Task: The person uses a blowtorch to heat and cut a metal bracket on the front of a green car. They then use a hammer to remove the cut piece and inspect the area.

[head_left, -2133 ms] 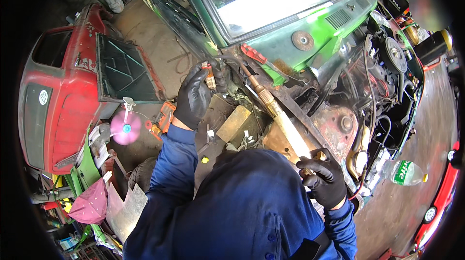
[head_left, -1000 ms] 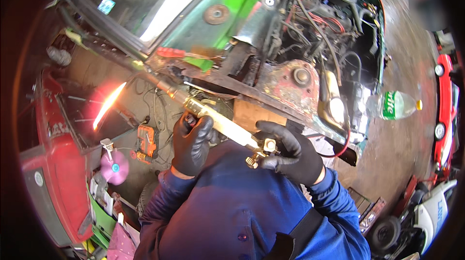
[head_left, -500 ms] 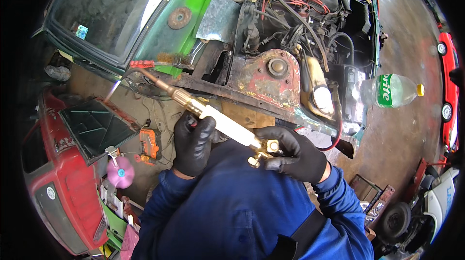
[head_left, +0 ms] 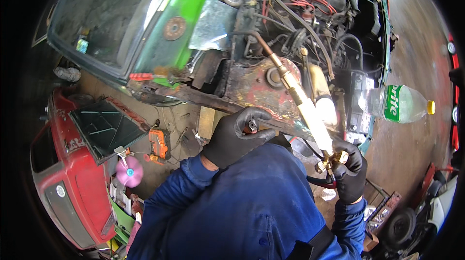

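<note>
My right hand [head_left: 350,173], in a black glove, is closed round the brass valve end of a gas torch [head_left: 305,107]. The torch has a pale shiny handle and a bent copper tube. It slants up and left over the engine bay, its tip near a bare metal sheet [head_left: 211,25] on the car's wing. Whether a flame burns at the tip is hard to make out. My left hand [head_left: 231,136], also gloved, is curled round a small dark cylinder [head_left: 252,125] with a round end; most of it is hidden. This hand is apart from the torch.
A plastic bottle [head_left: 406,104] with a yellow cap lies at the engine bay's right edge. A grinding disc [head_left: 174,28] and a red-handled wire brush [head_left: 141,76] lie on the green wing. On the left are an orange tool case [head_left: 159,144], a pink fan [head_left: 130,172] and a red car [head_left: 80,182].
My right hand has moved right and down with the torch, whose tip swung from the left to over the engine bay. My left hand has left the torch handle and now holds the dark cylinder.
</note>
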A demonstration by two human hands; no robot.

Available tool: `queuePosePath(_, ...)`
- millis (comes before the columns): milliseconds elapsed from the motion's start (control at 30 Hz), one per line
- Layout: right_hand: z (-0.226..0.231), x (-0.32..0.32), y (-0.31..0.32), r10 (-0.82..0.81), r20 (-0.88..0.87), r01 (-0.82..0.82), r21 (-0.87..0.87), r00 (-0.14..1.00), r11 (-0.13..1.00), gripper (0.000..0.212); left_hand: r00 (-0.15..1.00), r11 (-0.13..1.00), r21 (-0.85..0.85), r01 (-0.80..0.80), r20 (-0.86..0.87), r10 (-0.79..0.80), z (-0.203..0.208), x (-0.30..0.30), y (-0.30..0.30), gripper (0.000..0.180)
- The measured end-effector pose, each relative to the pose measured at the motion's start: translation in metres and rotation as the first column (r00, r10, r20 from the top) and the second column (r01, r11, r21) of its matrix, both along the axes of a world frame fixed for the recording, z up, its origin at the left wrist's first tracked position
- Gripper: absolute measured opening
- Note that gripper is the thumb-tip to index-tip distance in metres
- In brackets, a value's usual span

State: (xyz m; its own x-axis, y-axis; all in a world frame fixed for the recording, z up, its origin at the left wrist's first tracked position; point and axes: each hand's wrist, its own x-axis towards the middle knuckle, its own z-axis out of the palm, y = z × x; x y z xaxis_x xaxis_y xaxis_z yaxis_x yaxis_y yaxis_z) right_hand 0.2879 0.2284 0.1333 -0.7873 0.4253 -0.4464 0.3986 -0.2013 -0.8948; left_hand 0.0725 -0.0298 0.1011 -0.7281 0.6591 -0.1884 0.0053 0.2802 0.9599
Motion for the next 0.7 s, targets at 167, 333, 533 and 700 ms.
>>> queuePosePath(167,-0.001,0.007,0.010,-0.186,0.082,0.192,-0.069,0.979,0.979,0.066,0.940,0.998,0.030,0.053,-0.339,-0.040,-0.056,-0.017,0.031,0.034)
queuePosePath(333,-0.004,-0.009,0.012,-0.212,0.199,0.231,-0.074,0.957,0.970,0.067,0.822,0.995,-0.054,0.089,-0.560,-0.104,-0.092,-0.046,0.044,0.036)
queuePosePath(533,-0.016,-0.032,0.021,-0.089,0.305,0.101,-0.026,0.948,0.995,0.070,0.735,0.993,-0.081,0.087,-0.668,-0.119,-0.112,-0.054,0.054,0.046)
queuePosePath(700,-0.026,-0.053,0.026,0.034,0.321,0.009,-0.133,0.946,0.991,0.067,0.736,0.979,-0.178,0.104,-0.648,-0.196,-0.114,-0.057,0.056,0.061)
